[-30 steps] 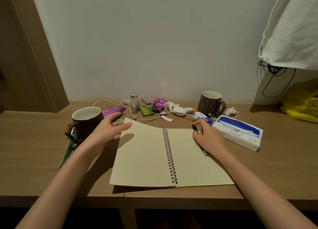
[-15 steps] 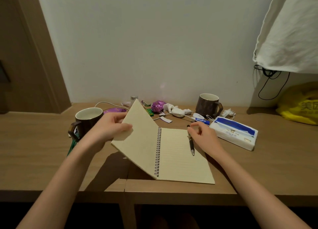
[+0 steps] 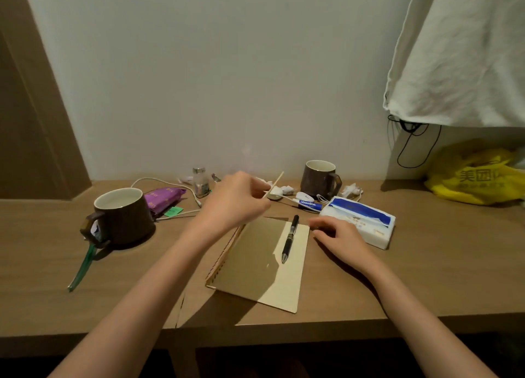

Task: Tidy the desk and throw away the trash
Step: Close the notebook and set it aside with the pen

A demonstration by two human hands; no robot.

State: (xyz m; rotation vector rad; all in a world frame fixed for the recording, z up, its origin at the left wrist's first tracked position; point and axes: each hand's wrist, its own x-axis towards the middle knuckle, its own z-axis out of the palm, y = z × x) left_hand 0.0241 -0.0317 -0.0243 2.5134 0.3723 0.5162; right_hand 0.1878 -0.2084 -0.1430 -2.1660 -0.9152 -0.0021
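Note:
A spiral notebook (image 3: 292, 281) lies in the middle of the wooden desk (image 3: 426, 278). My left hand (image 3: 235, 204) pinches its left half and holds it raised, almost edge-on to me, over the right page. A black pen (image 3: 289, 238) lies on that right page. My right hand (image 3: 338, 235) rests by the notebook's right edge with loosely curled fingers and holds nothing. Crumpled white tissues (image 3: 281, 190) and a Vaseline tube (image 3: 309, 204) lie behind the notebook.
A brown mug (image 3: 122, 218) stands at the left with a green strap (image 3: 82, 267) under it, and another mug (image 3: 318, 179) at the back. A tissue pack (image 3: 360, 218), purple packet (image 3: 162, 198), small bottle (image 3: 200, 181), white cable (image 3: 159, 180) and yellow bag (image 3: 477, 176) crowd the desk.
My left hand has swung the notebook's left half up and over towards the right page. My right hand has let go of the pen, which now lies on the page.

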